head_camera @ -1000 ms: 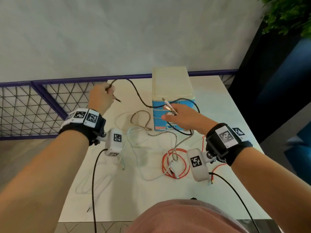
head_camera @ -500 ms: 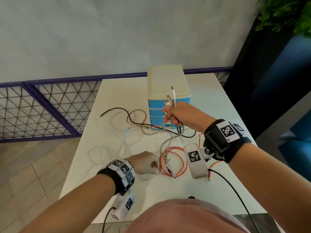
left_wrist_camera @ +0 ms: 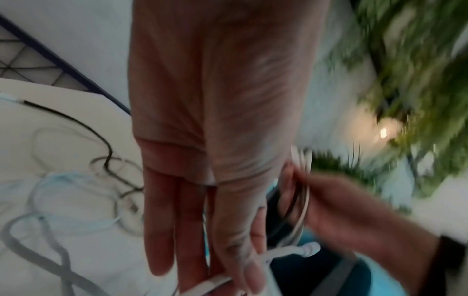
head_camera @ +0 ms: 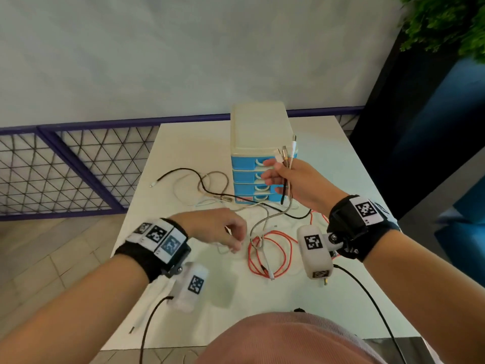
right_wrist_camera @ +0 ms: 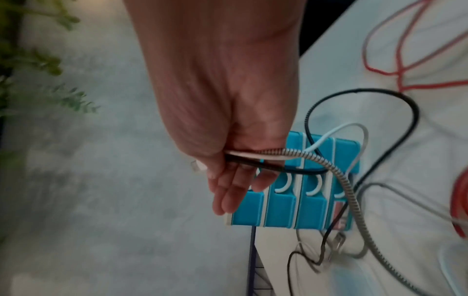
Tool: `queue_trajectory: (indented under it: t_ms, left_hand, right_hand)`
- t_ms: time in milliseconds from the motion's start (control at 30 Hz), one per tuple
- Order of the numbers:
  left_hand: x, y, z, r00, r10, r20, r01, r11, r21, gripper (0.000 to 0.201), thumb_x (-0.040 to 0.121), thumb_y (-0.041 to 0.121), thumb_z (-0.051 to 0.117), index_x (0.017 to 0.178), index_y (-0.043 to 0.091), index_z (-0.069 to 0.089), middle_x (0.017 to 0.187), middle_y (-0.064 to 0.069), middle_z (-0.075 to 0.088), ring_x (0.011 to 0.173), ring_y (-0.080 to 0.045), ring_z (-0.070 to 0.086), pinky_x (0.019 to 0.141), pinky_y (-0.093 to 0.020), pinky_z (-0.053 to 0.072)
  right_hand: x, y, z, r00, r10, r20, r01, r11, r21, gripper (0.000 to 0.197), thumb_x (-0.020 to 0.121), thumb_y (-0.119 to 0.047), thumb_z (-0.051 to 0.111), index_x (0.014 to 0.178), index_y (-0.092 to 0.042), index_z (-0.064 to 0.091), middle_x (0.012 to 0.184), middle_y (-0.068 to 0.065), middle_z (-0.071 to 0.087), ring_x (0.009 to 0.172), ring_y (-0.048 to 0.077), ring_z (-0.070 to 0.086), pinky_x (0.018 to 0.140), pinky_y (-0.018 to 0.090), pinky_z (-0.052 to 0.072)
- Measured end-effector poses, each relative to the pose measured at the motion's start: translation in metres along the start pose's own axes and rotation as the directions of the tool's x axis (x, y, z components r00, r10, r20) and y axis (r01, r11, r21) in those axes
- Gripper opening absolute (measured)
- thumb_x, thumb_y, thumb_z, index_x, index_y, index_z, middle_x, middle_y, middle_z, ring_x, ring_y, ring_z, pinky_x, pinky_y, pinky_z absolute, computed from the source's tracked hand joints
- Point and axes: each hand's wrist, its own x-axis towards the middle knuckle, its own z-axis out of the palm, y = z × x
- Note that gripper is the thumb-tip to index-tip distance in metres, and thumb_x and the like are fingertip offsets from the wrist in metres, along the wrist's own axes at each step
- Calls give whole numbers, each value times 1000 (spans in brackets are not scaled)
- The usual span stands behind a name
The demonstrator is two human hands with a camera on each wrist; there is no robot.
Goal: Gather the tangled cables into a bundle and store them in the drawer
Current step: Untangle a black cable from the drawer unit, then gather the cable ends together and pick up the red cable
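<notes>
A cream drawer unit point(head_camera: 258, 127) with blue drawers point(right_wrist_camera: 286, 208), all closed, stands at the back of the white table point(head_camera: 183, 143). My right hand point(head_camera: 282, 169) is raised in front of it and grips the ends of several cables point(right_wrist_camera: 253, 155): black, white and braided. The braided cable point(head_camera: 265, 219) hangs from that hand to the table. An orange cable point(head_camera: 283, 248) lies coiled in the middle. My left hand point(head_camera: 236, 245) is just left of the coil and pinches a thin white cable point(left_wrist_camera: 215, 282). The black cable point(head_camera: 183, 170) trails to the left.
A purple mesh fence point(head_camera: 65, 166) runs along the table's left and back. A dark panel point(head_camera: 420, 127) and a green plant point(head_camera: 446, 22) stand on the right. More pale cable loops point(left_wrist_camera: 76, 200) lie between the drawer unit and my left hand.
My left hand let go of the black cable's end at the back left, came to the front and took hold of a white cable by the orange coil. My right hand lifted its cable ends slightly.
</notes>
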Motion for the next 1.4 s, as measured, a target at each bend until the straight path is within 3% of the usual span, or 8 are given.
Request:
queue_trajectory:
  t_ms: [200, 333, 500, 633, 833, 1100, 1267, 1400]
  left_hand:
    - [-18, 48, -39, 781, -91, -618, -282, 832, -478, 6, 87, 8, 65, 85, 13, 62, 82, -3, 64, 76, -13, 69, 69, -26, 59]
    - [-10, 55, -42, 687, -142, -713, -287, 848, -445, 9, 87, 13, 67, 94, 9, 66, 91, -14, 71, 77, -21, 71, 66, -26, 59]
    - [-13, 44, -42, 792, -10, -610, -217, 930, -297, 10, 93, 16, 57, 89, 10, 64, 79, -3, 70, 71, -9, 66, 77, -29, 55]
    - [-5, 13, -23, 910, 6, -416, 23, 998, 66, 18, 96, 25, 50, 80, 21, 56, 85, 3, 65, 81, -15, 60, 77, -27, 45]
    - [-6, -55, -10, 909, -201, -364, 284, 939, 193, 27, 97, 14, 42, 88, 4, 65, 83, 3, 49, 86, -18, 53, 78, -20, 39]
    - [-34, -54, -87, 532, -487, -692, 403, 865, -299, 21, 99, 14, 39, 100, -1, 53, 86, -15, 66, 62, -20, 62, 58, -28, 54]
    - [-51, -2, -136, 231, -129, -964, 28, 992, -126, 16, 97, 12, 42, 105, 6, 55, 102, -8, 67, 89, -16, 63, 78, -23, 51]
    - [-60, 34, -149, 164, 193, -967, -143, 975, 170, 14, 100, 23, 39, 99, 17, 51, 104, -4, 67, 100, -7, 62, 90, -21, 47]
  right_hand:
    - [4, -3, 18, 986, -35, 166, -30, 927, 373, 31, 103, -23, 40, 124, -10, 58, 117, 10, 69, 107, 21, 67, 94, 38, 53]
    - [4, -16, 42, 968, -117, 222, 6, 895, 446, 33, 105, -23, 34, 120, -8, 60, 112, 12, 68, 100, 24, 65, 96, 45, 50]
    - [6, -29, 62, 980, -193, 43, 170, 934, 316, 31, 106, -22, 33, 89, -8, 54, 113, 16, 67, 84, 24, 66, 67, 32, 56]
    - [11, -49, 59, 939, -288, -189, 339, 872, 354, 30, 106, -22, 33, 82, -14, 47, 60, -4, 56, 49, 12, 57, 55, 26, 51]
    - [5, -76, 34, 918, -307, -252, 383, 853, 355, 28, 106, -24, 34, 82, -16, 47, 53, -8, 29, 40, 5, 19, 34, 17, 20]
    - [-1, -80, 18, 899, -308, -311, 384, 896, 222, 29, 105, -22, 33, 79, -18, 46, 48, -11, 31, 38, 4, 20, 35, 17, 19]
    - [2, -61, 35, 933, -262, -246, 245, 965, -95, 29, 104, -22, 34, 80, -18, 49, 49, -10, 34, 38, 4, 26, 37, 18, 22]
    - [4, -46, 51, 961, -211, -177, 166, 956, -241, 27, 103, -20, 35, 81, -16, 51, 56, -4, 34, 42, 7, 27, 40, 23, 24]
